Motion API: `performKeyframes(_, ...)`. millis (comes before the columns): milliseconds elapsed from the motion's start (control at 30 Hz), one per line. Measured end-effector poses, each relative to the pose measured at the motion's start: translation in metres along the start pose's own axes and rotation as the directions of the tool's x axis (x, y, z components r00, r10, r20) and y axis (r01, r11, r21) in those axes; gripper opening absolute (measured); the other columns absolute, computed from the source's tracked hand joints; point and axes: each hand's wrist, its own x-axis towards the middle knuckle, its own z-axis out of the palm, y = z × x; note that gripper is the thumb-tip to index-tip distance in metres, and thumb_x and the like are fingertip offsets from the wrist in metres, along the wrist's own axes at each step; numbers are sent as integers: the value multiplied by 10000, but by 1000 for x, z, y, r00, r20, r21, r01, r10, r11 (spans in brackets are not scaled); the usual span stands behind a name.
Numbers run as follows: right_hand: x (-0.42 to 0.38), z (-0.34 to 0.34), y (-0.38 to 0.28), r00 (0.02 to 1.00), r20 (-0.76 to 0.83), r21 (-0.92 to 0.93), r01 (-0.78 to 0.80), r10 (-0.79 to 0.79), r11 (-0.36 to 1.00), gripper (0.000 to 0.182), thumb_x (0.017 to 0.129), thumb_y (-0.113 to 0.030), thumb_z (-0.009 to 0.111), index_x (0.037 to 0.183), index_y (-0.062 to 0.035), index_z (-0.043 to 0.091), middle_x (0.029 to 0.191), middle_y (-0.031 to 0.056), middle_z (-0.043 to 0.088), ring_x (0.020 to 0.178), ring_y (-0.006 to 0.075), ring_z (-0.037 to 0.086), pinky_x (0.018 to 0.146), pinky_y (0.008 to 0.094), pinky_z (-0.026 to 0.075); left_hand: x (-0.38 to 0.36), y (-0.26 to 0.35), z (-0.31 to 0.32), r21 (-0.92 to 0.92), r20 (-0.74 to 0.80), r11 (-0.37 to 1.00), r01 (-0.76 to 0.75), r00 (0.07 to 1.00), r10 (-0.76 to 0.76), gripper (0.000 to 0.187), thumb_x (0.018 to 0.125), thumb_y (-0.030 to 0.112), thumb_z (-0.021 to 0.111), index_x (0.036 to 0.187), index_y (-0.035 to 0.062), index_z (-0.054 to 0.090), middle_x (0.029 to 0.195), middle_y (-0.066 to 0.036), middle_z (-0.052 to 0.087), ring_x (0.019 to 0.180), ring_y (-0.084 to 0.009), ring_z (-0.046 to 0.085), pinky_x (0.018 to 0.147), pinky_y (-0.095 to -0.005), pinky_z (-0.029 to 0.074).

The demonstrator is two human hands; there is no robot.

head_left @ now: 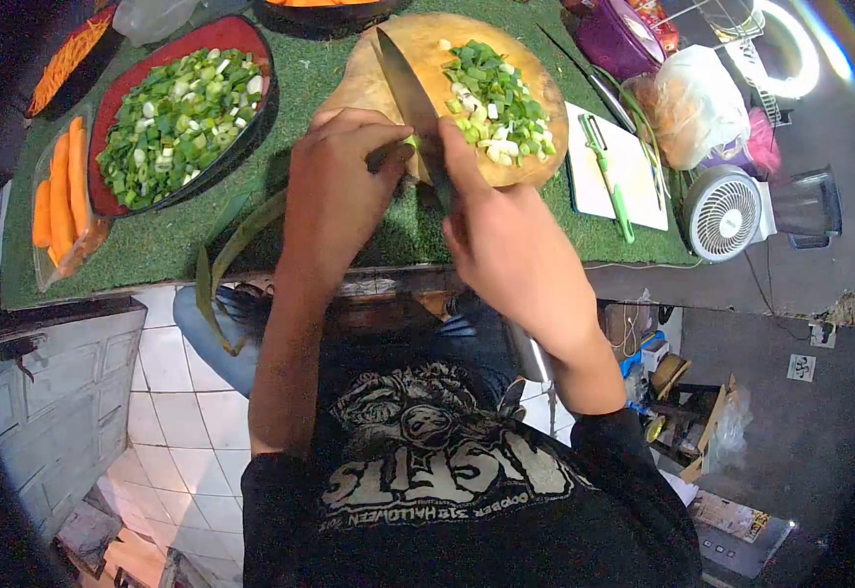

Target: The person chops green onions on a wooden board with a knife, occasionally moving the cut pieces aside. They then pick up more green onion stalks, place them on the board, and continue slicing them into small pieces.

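My right hand [520,245] grips a large kitchen knife [411,88], its forefinger laid along the blade. The blade points away from me across a round wooden cutting board [368,78]. Left of the blade, my left hand [344,176] is closed with fingertips bent down, pinching a green onion; a bit of its cut end [411,142] shows beside the knife. Long green onion leaves [241,240] trail from under this hand over the table edge. Chopped green onion [496,103] lies on the board, right of the blade.
A red bowl [97,157] of chopped green onion and a pack of carrots [60,196] stand at left. At right are a green peeler [607,171] on a white board [651,186], a small fan [724,213] and a plastic bag [697,103]. Green turf covers the table.
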Motion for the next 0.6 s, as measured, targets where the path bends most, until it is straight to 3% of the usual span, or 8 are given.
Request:
performKeyframes(133, 20, 8, -5, 992, 97, -71, -74, 81, 995, 714, 840, -41, 620, 1492, -6, 331, 865, 316, 650, 807, 510, 630, 800, 524, 519, 0, -4, -1, -16, 40, 1000, -21, 999, 21, 206, 755, 97, 776, 957, 63, 761, 947, -118, 711, 941, -307, 652, 875, -400, 509)
performKeyframes(200, 27, 13, -4, 998, -60, -18, 11, -12, 1000, 707, 849, -53, 614, 1489, 12, 321, 794, 316, 644, 751, 507, 632, 741, 516, 529, 0, -5, -1, -19, 29, 999, -45, 999, 46, 196, 758, 101, 775, 950, 64, 760, 944, -123, 711, 948, -310, 652, 882, -402, 506)
performKeyframes(300, 23, 0, -7, 993, 32, -10, -117, 117, 993, 698, 851, -38, 606, 1486, 23, 323, 824, 308, 655, 802, 497, 639, 771, 517, 517, -3, 1, 0, -23, -41, 998, -60, 997, 59, 181, 766, 106, 769, 942, 65, 751, 937, -122, 714, 964, -317, 650, 891, -404, 499)
performKeyframes(400, 12, 0, 13, 995, -20, 91, -96, 98, 991, 704, 844, -25, 616, 1489, -1, 335, 846, 285, 669, 827, 478, 647, 800, 510, 508, -4, 5, 1, 18, -81, 1000, 7, 997, -6, 182, 768, 115, 773, 938, 60, 741, 922, -124, 718, 966, -324, 647, 880, -407, 495)
performKeyframes(467, 6, -5, 10, 993, -72, 26, -93, 95, 995, 717, 835, -16, 628, 1495, -27, 347, 899, 265, 678, 883, 455, 652, 846, 499, 498, -1, 4, 3, 26, -10, 999, 34, 999, -34, 241, 792, 235, 793, 976, 84, 754, 985, -125, 729, 970, -310, 677, 872, -382, 524)
performKeyframes(567, 0, -8, 12, 997, -68, 72, -17, 22, 997, 734, 832, -18, 635, 1506, -54, 346, 962, 266, 669, 931, 433, 649, 873, 488, 494, 2, 7, 7, 7, 1, 1000, 22, 1000, -22, 251, 785, 274, 800, 956, 95, 756, 957, -123, 731, 941, -315, 685, 853, -393, 527)
performKeyframes(600, 0, -4, 16, 992, -102, 55, 86, -80, 995, 696, 849, -38, 617, 1479, 13, 327, 868, 313, 647, 851, 484, 643, 818, 535, 505, 2, 6, 8, 10, 2, 1000, 21, 1000, -21, 251, 785, 274, 800, 956, 95, 756, 957, -123, 731, 941, -315, 685, 853, -393, 527)
